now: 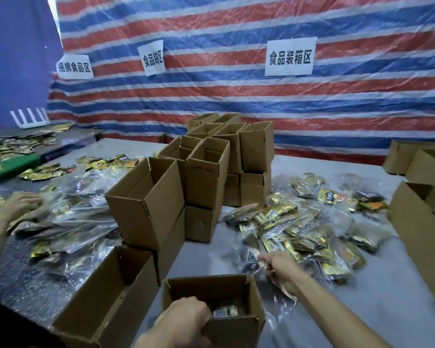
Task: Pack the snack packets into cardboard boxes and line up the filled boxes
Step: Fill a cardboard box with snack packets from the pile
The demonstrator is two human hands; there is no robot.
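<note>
- Behind the grey tabletop we see a red, white and blue striped tarp with white paper signs on it.
- Head view: our left hand holds the open box, fingers curled over its near wall and clamped on the cardboard.
- Just beyond those fingers, a packed packet lies inside the box.
- Our right hand is out past the box's far right corner, fingers pinched on a clear-wrapped snack packet.
- Beyond and right of those fingers spreads the pile of packets.
- Ahead of our left fingers stand the stacked boxes, open-topped; left of those fingers lies a larger box.
- Far left of them, another person's hand rests on more wrapped packets; we cannot tell its grip.
</note>
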